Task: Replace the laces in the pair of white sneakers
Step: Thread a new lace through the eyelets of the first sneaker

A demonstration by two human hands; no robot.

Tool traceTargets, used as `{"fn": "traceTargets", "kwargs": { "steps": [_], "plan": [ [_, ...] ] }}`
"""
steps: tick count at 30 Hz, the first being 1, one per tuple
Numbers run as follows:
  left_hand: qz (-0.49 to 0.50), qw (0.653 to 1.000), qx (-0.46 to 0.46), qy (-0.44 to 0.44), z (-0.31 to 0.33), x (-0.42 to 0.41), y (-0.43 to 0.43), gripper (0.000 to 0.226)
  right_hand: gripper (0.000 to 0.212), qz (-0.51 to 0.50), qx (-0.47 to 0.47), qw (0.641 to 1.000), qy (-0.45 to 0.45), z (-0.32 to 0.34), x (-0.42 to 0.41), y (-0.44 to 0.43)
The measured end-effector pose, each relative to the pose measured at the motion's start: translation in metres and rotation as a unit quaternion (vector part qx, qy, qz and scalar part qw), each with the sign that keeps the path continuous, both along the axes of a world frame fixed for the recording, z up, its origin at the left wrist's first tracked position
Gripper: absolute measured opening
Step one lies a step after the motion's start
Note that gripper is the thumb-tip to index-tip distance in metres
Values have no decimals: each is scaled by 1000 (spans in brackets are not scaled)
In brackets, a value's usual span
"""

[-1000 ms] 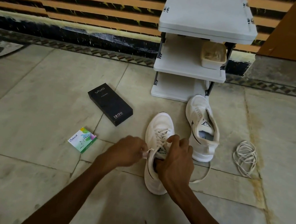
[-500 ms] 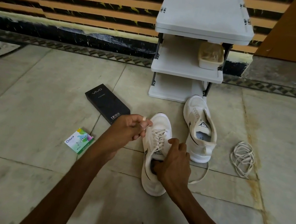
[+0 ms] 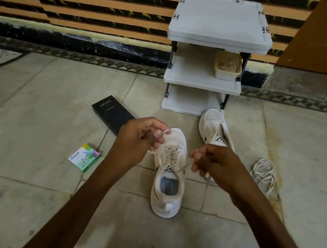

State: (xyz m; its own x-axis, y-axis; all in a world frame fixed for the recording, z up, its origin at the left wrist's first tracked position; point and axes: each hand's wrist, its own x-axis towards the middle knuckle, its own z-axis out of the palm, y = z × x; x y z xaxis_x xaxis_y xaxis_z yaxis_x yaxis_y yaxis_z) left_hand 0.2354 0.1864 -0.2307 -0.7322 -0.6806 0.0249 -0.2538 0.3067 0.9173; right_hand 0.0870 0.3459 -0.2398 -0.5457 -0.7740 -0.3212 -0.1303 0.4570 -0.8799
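A white sneaker [image 3: 169, 180] stands on the floor in front of me, toe away, with a lace [image 3: 171, 154] crossed through its eyelets. My left hand [image 3: 140, 137] pinches one lace end above the toe, the tip sticking out past the fingers. My right hand [image 3: 213, 165] grips the other lace end to the right of the tongue, and that end trails down past the wrist. The second white sneaker [image 3: 213, 129] lies behind, without a lace. A loose coil of white lace [image 3: 263, 175] lies on the floor at the right.
A white three-tier rack [image 3: 202, 83] stands against the wall with a small tub [image 3: 227, 67] on its middle shelf. A black phone box [image 3: 111, 114] and a small green carton [image 3: 85, 157] lie on the stone floor at the left. My toes show at the bottom edge.
My right hand has left the shoe's collar and moved right, taking hold of a lace end. My left hand stays raised with its lace end, so both ends are now drawn apart.
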Motion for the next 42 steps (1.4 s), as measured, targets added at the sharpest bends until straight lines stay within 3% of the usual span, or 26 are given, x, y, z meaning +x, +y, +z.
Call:
{"fn": "traceTargets", "kwargs": {
  "steps": [6,9,12,18,22,29,37,42],
  "plan": [
    [-8,979,137,148,38,-14,2,13,28,57,-135,982,-119,55,-19,-6],
    [7,973,143,183,52,-18,3,13,36,65,-184,968,-160,66,-22,-12],
    [17,972,125,200,65,-22,3,14,22,55,-239,954,-170,77,-20,-20],
    [45,970,95,221,82,-27,5,14,22,-4,-251,968,-5,90,-2,-34],
    [61,970,79,221,86,-29,3,13,19,-50,-268,950,152,96,1,-44],
    [72,972,50,219,90,-26,3,14,10,-60,-350,920,167,105,9,-49],
    [63,961,91,255,95,-24,5,15,15,-83,-316,909,261,109,11,-54],
    [44,956,111,268,95,-25,3,16,10,-69,-309,910,268,115,9,-54]
  ]
}}
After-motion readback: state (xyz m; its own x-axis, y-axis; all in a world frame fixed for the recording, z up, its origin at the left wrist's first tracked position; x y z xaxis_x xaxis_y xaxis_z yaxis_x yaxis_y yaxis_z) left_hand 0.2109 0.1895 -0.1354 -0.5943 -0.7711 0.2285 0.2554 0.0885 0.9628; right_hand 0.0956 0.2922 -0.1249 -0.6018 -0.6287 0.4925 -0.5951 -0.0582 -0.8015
